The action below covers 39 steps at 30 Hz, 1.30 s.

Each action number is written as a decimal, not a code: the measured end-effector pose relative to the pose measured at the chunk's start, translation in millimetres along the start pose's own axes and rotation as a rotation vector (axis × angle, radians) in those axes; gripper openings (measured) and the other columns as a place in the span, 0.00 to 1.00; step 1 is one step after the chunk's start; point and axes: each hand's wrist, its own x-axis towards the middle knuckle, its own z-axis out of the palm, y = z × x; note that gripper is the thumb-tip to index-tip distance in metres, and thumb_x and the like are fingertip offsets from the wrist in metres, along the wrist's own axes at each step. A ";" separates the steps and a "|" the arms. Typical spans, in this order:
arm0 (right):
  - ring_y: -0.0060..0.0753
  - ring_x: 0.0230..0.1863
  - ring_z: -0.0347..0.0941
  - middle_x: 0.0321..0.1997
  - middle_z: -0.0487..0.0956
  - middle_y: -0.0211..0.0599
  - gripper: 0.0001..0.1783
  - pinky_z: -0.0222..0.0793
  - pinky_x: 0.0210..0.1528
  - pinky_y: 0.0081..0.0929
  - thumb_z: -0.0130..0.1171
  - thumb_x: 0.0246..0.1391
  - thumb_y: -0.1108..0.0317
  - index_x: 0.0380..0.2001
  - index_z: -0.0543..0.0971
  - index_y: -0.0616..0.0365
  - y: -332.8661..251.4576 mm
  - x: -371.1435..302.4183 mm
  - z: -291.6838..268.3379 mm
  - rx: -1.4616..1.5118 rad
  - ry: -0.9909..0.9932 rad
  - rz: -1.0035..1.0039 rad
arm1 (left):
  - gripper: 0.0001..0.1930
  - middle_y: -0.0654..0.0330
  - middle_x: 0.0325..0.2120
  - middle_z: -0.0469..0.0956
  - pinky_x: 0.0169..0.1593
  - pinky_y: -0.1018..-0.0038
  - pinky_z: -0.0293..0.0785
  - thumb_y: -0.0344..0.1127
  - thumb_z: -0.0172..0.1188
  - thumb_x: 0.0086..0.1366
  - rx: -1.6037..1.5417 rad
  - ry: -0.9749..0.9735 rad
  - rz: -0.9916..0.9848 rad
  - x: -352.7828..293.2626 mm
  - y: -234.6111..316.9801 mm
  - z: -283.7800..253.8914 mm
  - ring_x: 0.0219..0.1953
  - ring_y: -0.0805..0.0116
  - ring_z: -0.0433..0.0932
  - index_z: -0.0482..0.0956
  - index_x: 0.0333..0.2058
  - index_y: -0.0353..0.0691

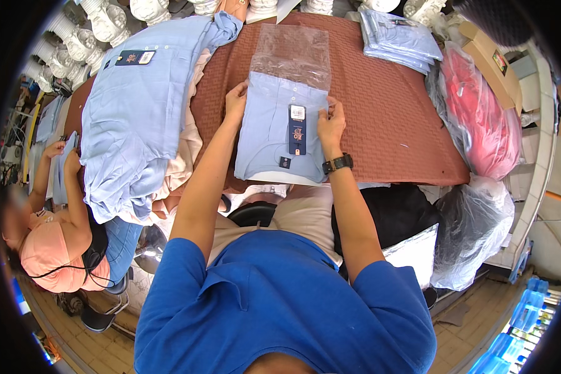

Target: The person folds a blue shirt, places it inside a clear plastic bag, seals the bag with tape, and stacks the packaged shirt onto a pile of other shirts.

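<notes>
A folded light blue shirt [265, 121] lies in front of me, its dark hang tag [297, 131] face up and a white edge showing at its near end. Clear plastic bag [291, 53] material stretches beyond the shirt's far end; how much of the shirt it covers is hard to see. My left hand [235, 101] pinches the shirt's upper left edge. On the opposite edge, my right hand [331, 121] grips with thumb and bent fingers, a dark watch [337, 163] on that wrist.
Loose light blue shirts [137, 106] are heaped at the left of the brown-covered table [380, 112]. Bagged folded shirts [400, 40] are stacked at the far right, near a red plastic-wrapped bundle [477, 115] and a cardboard box [492, 65]. A co-worker [50, 249] handles blue cloth at the left.
</notes>
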 end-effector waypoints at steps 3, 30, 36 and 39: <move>0.39 0.32 0.76 0.29 0.78 0.40 0.19 0.72 0.39 0.37 0.61 0.55 0.78 0.51 0.77 0.55 -3.3 -2.8 0.7 -0.010 -0.015 0.012 | 0.18 0.58 0.45 0.83 0.49 0.78 0.76 0.26 0.61 0.67 -0.034 -0.002 0.012 6.0 -7.6 -8.5 0.45 0.73 0.80 0.78 0.55 0.33; 0.43 0.30 0.75 0.28 0.77 0.43 0.11 0.71 0.37 0.39 0.60 0.54 0.78 0.42 0.78 0.58 -2.4 -4.6 0.7 -0.077 0.070 -0.072 | 0.12 0.61 0.39 0.83 0.44 0.77 0.75 0.33 0.61 0.67 0.030 -0.160 -0.229 -45.9 22.0 -5.5 0.38 0.75 0.79 0.81 0.47 0.34; 0.41 0.30 0.74 0.30 0.78 0.42 0.06 0.71 0.38 0.37 0.64 0.55 0.75 0.33 0.75 0.61 9.1 -1.3 -0.8 0.081 0.092 -0.092 | 0.31 0.55 0.61 0.73 0.68 0.70 0.57 0.49 0.59 0.71 -0.256 -0.235 -0.611 -79.7 76.4 -5.1 0.63 0.66 0.68 0.68 0.65 0.35; 0.39 0.30 0.74 0.32 0.79 0.42 0.10 0.71 0.38 0.36 0.68 0.53 0.72 0.32 0.75 0.61 7.9 -1.5 -5.5 0.051 0.021 0.008 | 0.31 0.54 0.59 0.74 0.67 0.69 0.61 0.45 0.61 0.70 0.279 -0.472 -0.529 -106.6 94.5 -16.3 0.62 0.65 0.70 0.66 0.65 0.34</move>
